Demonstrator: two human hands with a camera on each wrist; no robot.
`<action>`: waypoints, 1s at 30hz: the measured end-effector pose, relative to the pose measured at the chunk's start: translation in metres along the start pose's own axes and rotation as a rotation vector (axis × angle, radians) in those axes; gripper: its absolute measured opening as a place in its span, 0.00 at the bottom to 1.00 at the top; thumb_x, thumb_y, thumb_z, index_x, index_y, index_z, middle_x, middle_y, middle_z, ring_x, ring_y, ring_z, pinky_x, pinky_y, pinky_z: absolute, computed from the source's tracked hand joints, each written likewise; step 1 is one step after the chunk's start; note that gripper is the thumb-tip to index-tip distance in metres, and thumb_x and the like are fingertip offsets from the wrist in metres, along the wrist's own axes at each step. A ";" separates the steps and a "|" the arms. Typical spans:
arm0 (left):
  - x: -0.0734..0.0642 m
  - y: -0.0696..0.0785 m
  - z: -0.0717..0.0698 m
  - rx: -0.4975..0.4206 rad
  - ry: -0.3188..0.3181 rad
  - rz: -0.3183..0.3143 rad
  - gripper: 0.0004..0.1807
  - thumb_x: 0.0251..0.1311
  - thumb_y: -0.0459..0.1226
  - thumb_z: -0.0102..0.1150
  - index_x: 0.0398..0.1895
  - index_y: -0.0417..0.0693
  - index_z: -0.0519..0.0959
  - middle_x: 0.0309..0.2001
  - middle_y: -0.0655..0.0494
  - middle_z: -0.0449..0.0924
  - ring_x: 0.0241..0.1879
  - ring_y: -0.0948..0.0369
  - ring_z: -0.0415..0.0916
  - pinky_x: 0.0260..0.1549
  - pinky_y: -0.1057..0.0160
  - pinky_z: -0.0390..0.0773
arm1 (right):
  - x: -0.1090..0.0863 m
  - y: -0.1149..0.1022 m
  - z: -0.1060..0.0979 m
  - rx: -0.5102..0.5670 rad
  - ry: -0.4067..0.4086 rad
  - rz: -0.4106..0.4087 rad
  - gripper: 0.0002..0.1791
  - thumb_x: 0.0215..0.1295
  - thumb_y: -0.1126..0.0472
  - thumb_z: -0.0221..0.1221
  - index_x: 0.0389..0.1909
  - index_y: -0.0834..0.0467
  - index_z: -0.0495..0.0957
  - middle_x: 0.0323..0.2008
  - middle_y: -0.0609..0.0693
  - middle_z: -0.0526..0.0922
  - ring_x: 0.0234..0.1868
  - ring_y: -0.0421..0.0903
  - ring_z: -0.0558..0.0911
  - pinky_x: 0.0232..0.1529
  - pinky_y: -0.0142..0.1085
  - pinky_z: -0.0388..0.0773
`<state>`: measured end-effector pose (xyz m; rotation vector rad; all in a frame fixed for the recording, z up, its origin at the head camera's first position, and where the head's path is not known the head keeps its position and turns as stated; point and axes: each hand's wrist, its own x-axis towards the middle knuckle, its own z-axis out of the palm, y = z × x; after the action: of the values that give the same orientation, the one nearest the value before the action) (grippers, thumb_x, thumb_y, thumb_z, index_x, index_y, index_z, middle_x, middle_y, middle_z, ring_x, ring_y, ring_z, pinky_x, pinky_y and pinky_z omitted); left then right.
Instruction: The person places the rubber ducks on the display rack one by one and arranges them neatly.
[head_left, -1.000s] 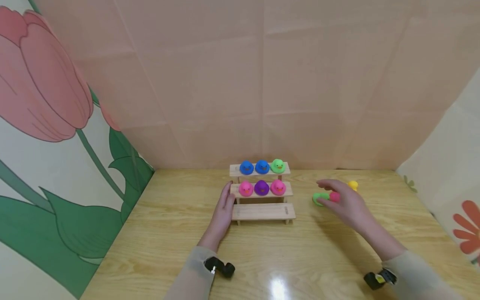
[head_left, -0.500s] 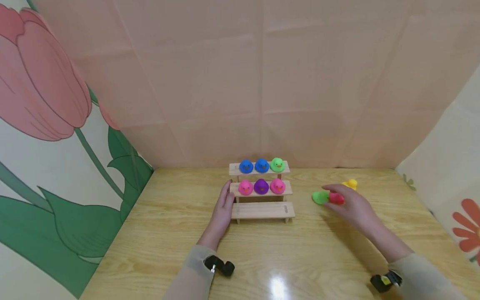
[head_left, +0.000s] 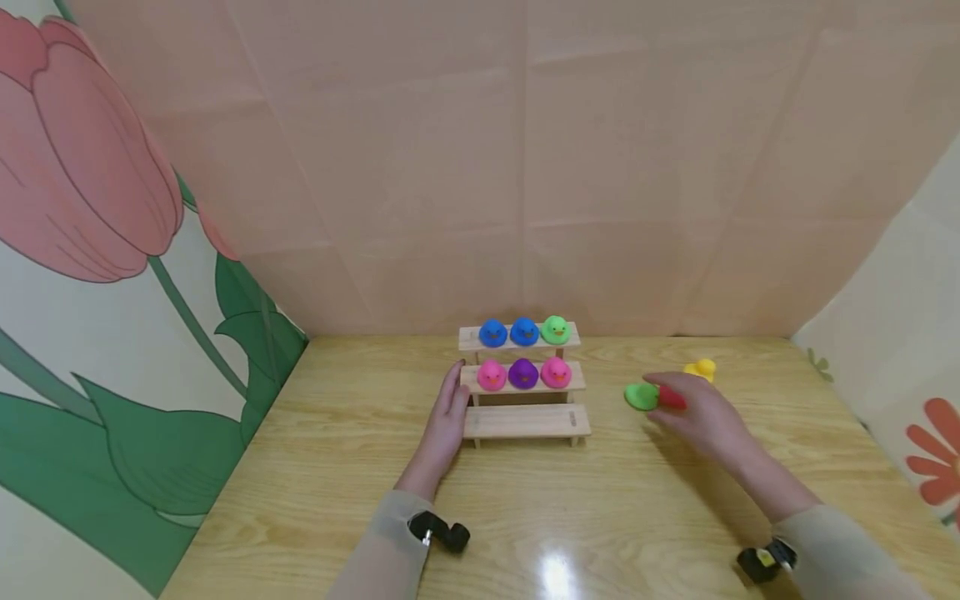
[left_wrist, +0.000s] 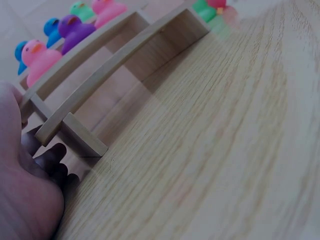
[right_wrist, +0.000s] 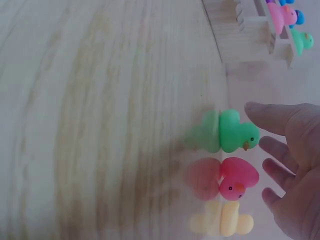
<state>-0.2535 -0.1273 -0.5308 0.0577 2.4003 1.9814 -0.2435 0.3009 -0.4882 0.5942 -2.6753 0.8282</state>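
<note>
My left hand [head_left: 444,425] rests against the left end of a stepped wooden stand [head_left: 525,422]. In the left wrist view its fingers [left_wrist: 50,159] lie beside the stand's legs, partly hidden. On the top step sit two blue ducks [head_left: 492,333] and a light green duck [head_left: 556,330]. The middle step bears two pink ducks [head_left: 491,375] with a purple duck [head_left: 523,374] between them. My right hand [head_left: 708,421] hovers over a green duck [right_wrist: 237,132] and a red-pink duck [right_wrist: 237,177], thumb and fingers apart. A yellow duck [head_left: 701,368] stands just behind it.
The stand and loose ducks are on a light wooden table [head_left: 315,467]. A pinkish cloth [head_left: 525,167] hangs behind it. Flower-printed panels [head_left: 112,350] flank both sides. Each wrist wears a small black camera [head_left: 442,531].
My right hand has moved slightly right and lower over the green and red-pink ducks, its thumb and fingertips closer together. My left hand stays against the stand.
</note>
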 end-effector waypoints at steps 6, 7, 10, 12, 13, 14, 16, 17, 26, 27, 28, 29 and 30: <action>0.000 0.000 0.001 0.003 -0.003 -0.003 0.32 0.87 0.61 0.40 0.89 0.84 0.52 0.89 0.59 0.50 0.87 0.49 0.46 0.84 0.38 0.49 | -0.002 0.000 0.004 -0.031 -0.004 0.014 0.33 0.58 0.66 0.82 0.65 0.64 0.84 0.63 0.70 0.84 0.67 0.77 0.75 0.64 0.77 0.71; 0.000 0.000 0.001 0.001 -0.002 -0.002 0.32 0.87 0.61 0.40 0.89 0.83 0.52 0.89 0.59 0.50 0.87 0.49 0.46 0.84 0.38 0.48 | -0.002 0.000 0.004 -0.032 -0.003 0.012 0.33 0.58 0.66 0.82 0.65 0.64 0.84 0.62 0.70 0.84 0.66 0.76 0.76 0.63 0.76 0.71; 0.000 0.000 0.001 0.000 -0.001 0.003 0.32 0.88 0.60 0.40 0.89 0.83 0.52 0.89 0.58 0.50 0.87 0.49 0.46 0.84 0.38 0.48 | -0.001 -0.001 0.004 -0.033 0.004 -0.005 0.33 0.57 0.67 0.83 0.64 0.64 0.85 0.60 0.69 0.85 0.64 0.74 0.78 0.62 0.74 0.73; 0.000 -0.001 0.001 0.002 0.000 0.007 0.32 0.88 0.60 0.40 0.89 0.82 0.52 0.89 0.58 0.50 0.87 0.49 0.46 0.84 0.38 0.48 | -0.001 -0.002 0.004 -0.032 0.009 -0.017 0.32 0.56 0.68 0.83 0.63 0.64 0.85 0.59 0.68 0.86 0.62 0.73 0.79 0.62 0.73 0.74; 0.001 -0.001 0.001 0.003 0.000 0.009 0.32 0.88 0.60 0.40 0.89 0.82 0.52 0.89 0.58 0.50 0.87 0.49 0.46 0.84 0.38 0.48 | -0.001 -0.002 0.004 -0.032 0.008 -0.017 0.32 0.56 0.68 0.83 0.63 0.64 0.85 0.59 0.67 0.86 0.62 0.73 0.80 0.62 0.73 0.74; 0.001 -0.001 0.001 0.005 0.000 0.008 0.32 0.88 0.60 0.40 0.89 0.82 0.52 0.89 0.59 0.50 0.87 0.49 0.46 0.84 0.38 0.48 | -0.002 -0.002 0.005 -0.032 0.005 -0.015 0.31 0.56 0.68 0.83 0.62 0.64 0.85 0.59 0.66 0.86 0.62 0.72 0.80 0.62 0.72 0.74; 0.001 -0.001 0.001 0.007 0.000 0.007 0.32 0.88 0.61 0.39 0.89 0.82 0.52 0.89 0.59 0.50 0.88 0.49 0.46 0.84 0.38 0.48 | -0.003 -0.001 0.006 -0.038 -0.001 -0.009 0.31 0.57 0.68 0.82 0.62 0.64 0.86 0.59 0.66 0.86 0.62 0.72 0.80 0.61 0.73 0.74; 0.001 -0.001 0.001 0.006 -0.001 0.008 0.32 0.87 0.61 0.40 0.89 0.82 0.52 0.89 0.59 0.50 0.88 0.49 0.45 0.84 0.38 0.48 | -0.004 -0.001 0.007 -0.042 -0.002 -0.006 0.31 0.57 0.68 0.82 0.62 0.63 0.86 0.59 0.65 0.86 0.61 0.71 0.80 0.61 0.72 0.74; 0.000 0.000 0.001 -0.002 0.000 0.007 0.33 0.87 0.63 0.39 0.89 0.83 0.52 0.90 0.59 0.49 0.88 0.48 0.45 0.84 0.36 0.47 | -0.012 -0.001 0.009 -0.088 0.031 -0.025 0.30 0.53 0.68 0.84 0.59 0.62 0.88 0.53 0.62 0.87 0.57 0.68 0.80 0.58 0.67 0.76; 0.000 0.000 0.001 -0.004 0.001 0.004 0.33 0.86 0.63 0.39 0.89 0.83 0.52 0.89 0.59 0.49 0.88 0.49 0.45 0.84 0.37 0.48 | -0.013 -0.001 0.009 -0.091 0.031 -0.026 0.30 0.53 0.68 0.85 0.59 0.61 0.88 0.53 0.62 0.86 0.57 0.68 0.80 0.57 0.67 0.76; 0.000 0.000 0.001 -0.006 0.002 0.002 0.33 0.86 0.63 0.39 0.89 0.83 0.52 0.89 0.59 0.49 0.88 0.49 0.45 0.84 0.37 0.48 | -0.014 -0.001 0.009 -0.096 0.032 -0.027 0.31 0.52 0.67 0.85 0.59 0.61 0.88 0.53 0.62 0.86 0.57 0.68 0.80 0.57 0.68 0.76; 0.000 0.000 0.001 -0.006 0.002 0.002 0.33 0.86 0.63 0.39 0.89 0.83 0.52 0.90 0.59 0.49 0.88 0.48 0.45 0.84 0.36 0.47 | -0.014 -0.001 0.008 -0.095 0.031 -0.025 0.31 0.52 0.67 0.85 0.59 0.60 0.88 0.53 0.62 0.86 0.58 0.69 0.79 0.58 0.68 0.76; 0.000 0.000 0.001 -0.005 0.003 0.000 0.33 0.86 0.64 0.39 0.89 0.83 0.52 0.90 0.60 0.49 0.88 0.49 0.45 0.84 0.37 0.48 | -0.015 -0.001 0.009 -0.094 0.026 -0.020 0.31 0.52 0.67 0.85 0.59 0.60 0.87 0.53 0.62 0.86 0.58 0.69 0.79 0.58 0.68 0.76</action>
<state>-0.2530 -0.1267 -0.5312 0.0547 2.3969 1.9884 -0.2315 0.2994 -0.5001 0.5832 -2.6630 0.6961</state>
